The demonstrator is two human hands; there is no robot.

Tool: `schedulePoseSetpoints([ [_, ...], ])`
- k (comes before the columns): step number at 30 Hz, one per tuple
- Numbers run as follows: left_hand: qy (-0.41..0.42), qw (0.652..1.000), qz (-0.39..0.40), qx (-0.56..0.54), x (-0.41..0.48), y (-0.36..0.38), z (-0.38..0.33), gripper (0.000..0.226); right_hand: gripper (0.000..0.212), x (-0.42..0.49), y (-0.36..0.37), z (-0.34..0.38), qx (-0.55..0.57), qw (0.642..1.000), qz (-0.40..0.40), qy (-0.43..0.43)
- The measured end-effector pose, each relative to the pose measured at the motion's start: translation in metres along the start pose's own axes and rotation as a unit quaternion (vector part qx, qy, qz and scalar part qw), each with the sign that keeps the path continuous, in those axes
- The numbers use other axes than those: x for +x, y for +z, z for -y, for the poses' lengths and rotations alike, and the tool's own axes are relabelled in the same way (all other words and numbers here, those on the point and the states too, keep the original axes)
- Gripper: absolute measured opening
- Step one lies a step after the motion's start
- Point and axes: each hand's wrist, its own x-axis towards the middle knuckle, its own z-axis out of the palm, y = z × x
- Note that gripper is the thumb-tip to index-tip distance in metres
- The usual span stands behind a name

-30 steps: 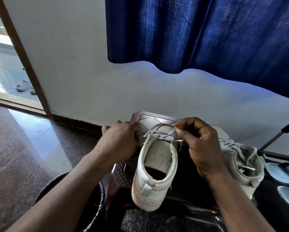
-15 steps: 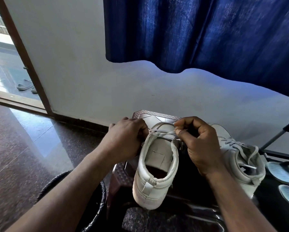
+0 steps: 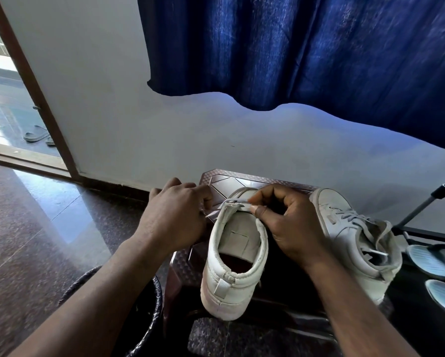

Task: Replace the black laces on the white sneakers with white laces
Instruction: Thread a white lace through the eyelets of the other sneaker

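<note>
Single head-worn wide-angle view, facing forward and down, close above the sneaker at lower centre; wall and curtain fill the upper frame.

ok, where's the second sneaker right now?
In the head view, the second sneaker lies tilted on the brown stool, right of the right hand, already laced white.
</note>
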Motion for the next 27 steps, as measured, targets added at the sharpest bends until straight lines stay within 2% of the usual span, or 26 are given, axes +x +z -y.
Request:
schedulePoseSetpoints([
  [1, -0.001, 1.0, 0.002, -0.029, 0.001, 0.002, -0.002, 0.011, 0.019, 0.0, 0.0, 0.0, 0.001, 1.0, -0.006, 0.004],
  [3, -0.03, 0.985, 0.001, -0.168, 0.003, 0.001, -0.004, 0.007, 0.019, 0.0, 0.0, 0.001, 0.016, 1.0, -0.011, 0.014],
  [5, -0.08, 0.942, 0.016, -0.326, 0.005, -0.002, -0.011, 0.007, 0.02, 0.0, 0.0, 0.001, 0.051, 0.998, -0.008, 0.029],
  [6, -0.091, 0.927, 0.028, -0.364, 0.007, -0.003, -0.014, 0.017, 0.02, 0.0, 0.001, 0.001, 0.068, 0.997, -0.008, 0.036],
  [8, -0.083, 0.929, 0.06, -0.356, 0.007, -0.001, -0.02, 0.028, 0.019, 0.0, 0.004, 0.001, 0.099, 0.994, -0.014, 0.046],
  [10, -0.082, 0.932, 0.076, -0.345, 0.007, 0.003, -0.024, 0.017, 0.019, 0.0, 0.006, 0.002, 0.139, 0.989, -0.023, 0.052],
  [12, -0.091, 0.921, 0.086, -0.37, 0.009, 0.006, -0.023, 0.01, 0.017, 0.001, 0.006, 0.002, 0.165, 0.984, -0.031, 0.053],
  [15, -0.096, 0.912, 0.107, -0.384, 0.008, 0.004, -0.023, 0.009, 0.017, 0.002, 0.005, 0.0, 0.2, 0.977, -0.04, 0.06],
  [18, -0.086, 0.929, 0.116, -0.34, 0.008, 0.003, -0.024, 0.014, 0.021, 0.004, 0.001, -0.002, 0.228, 0.97, -0.048, 0.063],
  [22, -0.071, 0.967, 0.092, -0.226, 0.012, 0.001, -0.022, 0.024, 0.022, 0.007, -0.004, -0.009, 0.129, 0.989, -0.057, 0.037],
  [24, -0.077, 0.968, 0.09, -0.22, 0.012, 0.001, -0.02, 0.025, 0.021, 0.006, -0.004, -0.01, 0.098, 0.993, -0.064, 0.032],
  [27, -0.08, 0.965, 0.085, -0.237, 0.012, -0.001, -0.018, 0.023, 0.022, 0.007, -0.007, -0.011, 0.111, 0.987, -0.109, 0.038],
])
